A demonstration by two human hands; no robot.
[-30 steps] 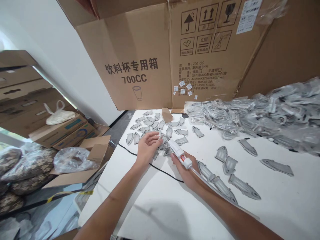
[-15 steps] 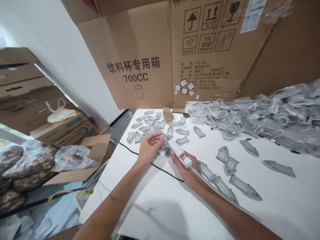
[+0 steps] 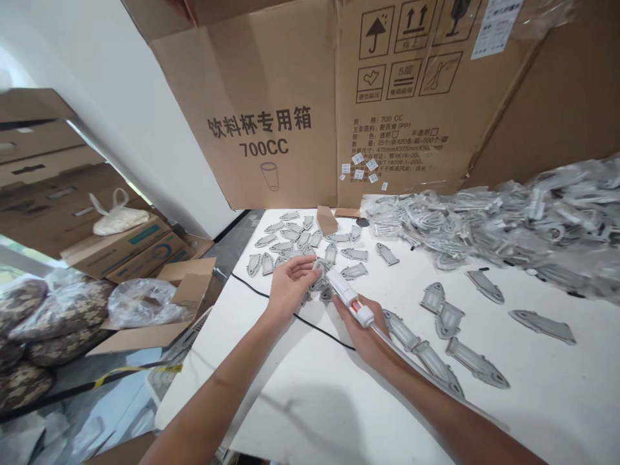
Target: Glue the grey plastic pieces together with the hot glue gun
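Note:
My left hand (image 3: 289, 285) is closed, its thumb and fingertips pinching a small grey plastic piece (image 3: 318, 268). In my right hand (image 3: 364, 330) is a white corded hand tool (image 3: 345, 292) with a red part inside its body. The tool's front end points at the held piece; its tip is too small to make out. A pale cord (image 3: 409, 355) runs back from the tool along my right forearm. Flat grey plastic pieces (image 3: 356, 254) with one pointed end lie scattered behind both hands, and several larger-looking ones (image 3: 477, 363) lie to the right.
A large cardboard box (image 3: 261, 84) stands at the back of the white table (image 3: 300, 400). Bagged grey parts (image 3: 484, 216) are heaped at the back right. A black cable (image 3: 322, 328) crosses under my wrists. An open carton (image 3: 145, 332) is left of the table.
The view has shifted very slightly. Both hands, the tool and the grey piece keep practically the same position.

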